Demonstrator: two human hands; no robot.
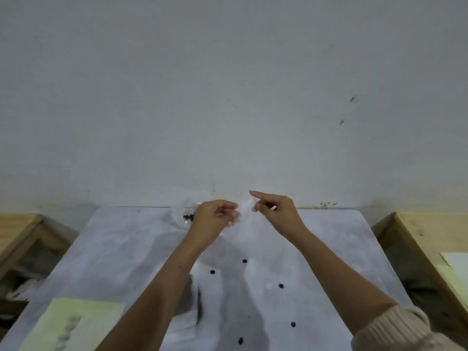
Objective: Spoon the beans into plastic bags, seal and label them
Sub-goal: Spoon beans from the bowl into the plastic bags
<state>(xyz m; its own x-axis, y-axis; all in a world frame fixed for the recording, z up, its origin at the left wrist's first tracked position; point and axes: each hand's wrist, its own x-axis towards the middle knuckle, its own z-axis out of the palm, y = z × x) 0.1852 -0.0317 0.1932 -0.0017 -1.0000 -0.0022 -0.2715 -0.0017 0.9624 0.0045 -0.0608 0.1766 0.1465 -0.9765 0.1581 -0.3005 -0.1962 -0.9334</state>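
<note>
Over the tabletop's [126,236] twelve o'clock edge, left grip [217,216] and right grip [273,211] both pinch one clear plastic bag [244,212]; beans [188,217] lie at nine o'clock of the left grip.

The person wears a thick knitted sleeve [395,330] on the right arm, cream in colour with close ribs (its edge forms a soft rolled rim). It ends near the elbow, and from there the right forearm [336,269] is bare down to the right hand [276,211]. The left forearm [162,282] is bare all the way to the left hand [215,219].
</note>
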